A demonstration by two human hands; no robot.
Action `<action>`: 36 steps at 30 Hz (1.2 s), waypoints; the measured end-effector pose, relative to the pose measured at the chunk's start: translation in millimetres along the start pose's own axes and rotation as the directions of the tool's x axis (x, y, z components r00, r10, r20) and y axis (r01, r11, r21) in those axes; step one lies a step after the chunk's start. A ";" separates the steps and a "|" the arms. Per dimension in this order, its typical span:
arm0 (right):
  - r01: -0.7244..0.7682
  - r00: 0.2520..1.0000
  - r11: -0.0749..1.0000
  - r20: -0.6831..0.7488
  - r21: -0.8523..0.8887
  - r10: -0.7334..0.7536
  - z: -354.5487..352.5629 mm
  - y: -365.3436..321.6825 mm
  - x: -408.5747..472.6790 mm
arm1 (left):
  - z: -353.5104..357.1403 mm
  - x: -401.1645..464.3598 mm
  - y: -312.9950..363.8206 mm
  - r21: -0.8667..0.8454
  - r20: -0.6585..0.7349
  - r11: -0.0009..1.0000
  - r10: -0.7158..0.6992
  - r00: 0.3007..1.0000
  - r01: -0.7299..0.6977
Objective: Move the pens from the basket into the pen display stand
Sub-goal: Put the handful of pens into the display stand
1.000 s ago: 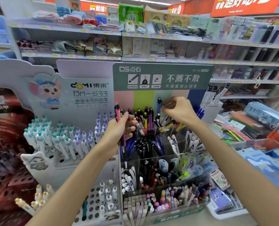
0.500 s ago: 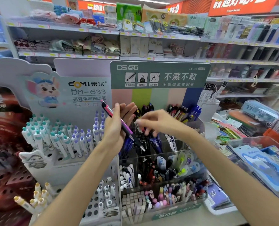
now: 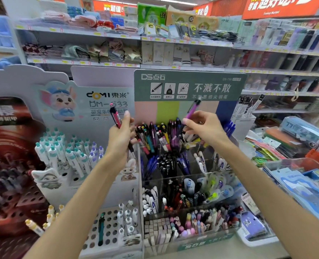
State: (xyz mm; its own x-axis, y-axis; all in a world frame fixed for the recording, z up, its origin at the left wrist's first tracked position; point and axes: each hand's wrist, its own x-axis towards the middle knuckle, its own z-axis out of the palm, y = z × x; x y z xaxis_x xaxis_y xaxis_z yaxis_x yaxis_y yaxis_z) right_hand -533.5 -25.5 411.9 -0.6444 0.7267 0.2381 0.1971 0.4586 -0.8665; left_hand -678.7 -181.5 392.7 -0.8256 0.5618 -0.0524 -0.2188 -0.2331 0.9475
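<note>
I see left hand (image 3: 120, 136) gripping a pink pen (image 3: 116, 115), upright beside the stand. Right hand (image 3: 203, 128) pinches a purple pen (image 3: 191, 108), tilted, above the clear tiered pen display stand (image 3: 183, 176), back row. Green header card (image 3: 188, 85) reads "DS", "DS-758". White neighbour rack (image 3: 102, 98) reads "DOMI". Basket unseen.
</note>
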 end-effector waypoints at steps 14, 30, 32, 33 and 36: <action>0.173 0.982 0.770 0.169 -0.615 -0.085 32.8 6.8 12.8 | -8.1 -3.8 10.8 0.320 0.215 0.915 0.183 0.959 -0.246; 0.250 0.949 0.857 -0.061 -0.450 -0.309 7.8 30.5 -4.9 | -10.4 5.5 16.5 0.751 0.175 0.382 0.672 0.720 -0.539; 0.243 0.956 0.859 -0.037 -0.451 -0.290 9.8 32.8 -8.1 | -9.1 8.5 14.4 0.766 0.184 0.372 0.655 0.733 -0.524; 0.233 0.962 0.860 -0.022 -0.455 -0.273 11.5 34.1 -11.8 | -7.9 10.4 9.3 0.785 0.216 0.334 0.642 0.736 -0.522; 0.202 0.972 0.864 -0.010 -0.460 -0.233 13.2 35.5 -24.9 | -5.9 16.6 -14.6 0.825 0.379 0.142 0.580 0.721 -0.547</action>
State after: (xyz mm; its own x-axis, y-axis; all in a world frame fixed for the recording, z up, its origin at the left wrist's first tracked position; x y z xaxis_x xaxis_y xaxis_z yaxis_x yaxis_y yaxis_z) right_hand -520.2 -34.1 369.5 -0.6653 0.6049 0.4376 0.3801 0.7789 -0.4988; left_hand -692.3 -173.4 376.1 -0.5256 0.5707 0.6310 0.8496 0.3143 0.4235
